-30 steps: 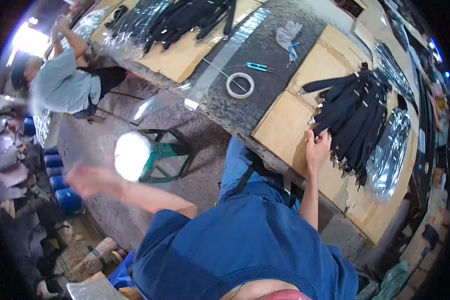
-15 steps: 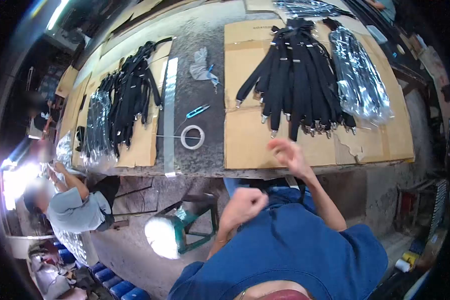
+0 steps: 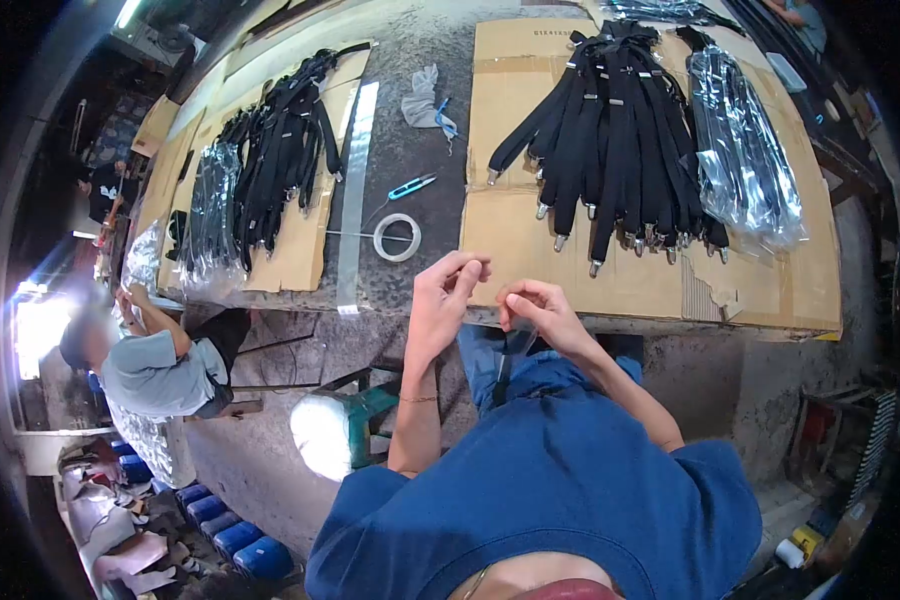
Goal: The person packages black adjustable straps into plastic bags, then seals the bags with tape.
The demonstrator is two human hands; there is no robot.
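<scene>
My left hand point(image 3: 444, 300) is raised over the near edge of the table, thumb and fingers pressed together in a pinch. Close beside it, a little lower and to the right, my right hand point(image 3: 545, 312) is also pinched. Something thin and see-through seems to hang below the right fingers, but I cannot make out what it is or whether both hands hold it. Ahead of them, a bundle of black elastic suspenders point(image 3: 620, 150) with metal clips lies fanned out on a cardboard sheet point(image 3: 560, 270). To its right are suspenders in clear plastic bags point(image 3: 745, 150).
Left of the cardboard lie a roll of tape point(image 3: 397, 238), blue thread snips point(image 3: 411, 187) and a crumpled grey cloth point(image 3: 425, 98). A second pile of black suspenders point(image 3: 285, 150) is further left. A co-worker in a grey shirt point(image 3: 150, 370) is at the left, near a stool point(image 3: 360, 420).
My left hand has risen from near my waist to the table edge. My right hand has moved left and slightly down, so the hands are now close together. The view has shifted slightly.
</scene>
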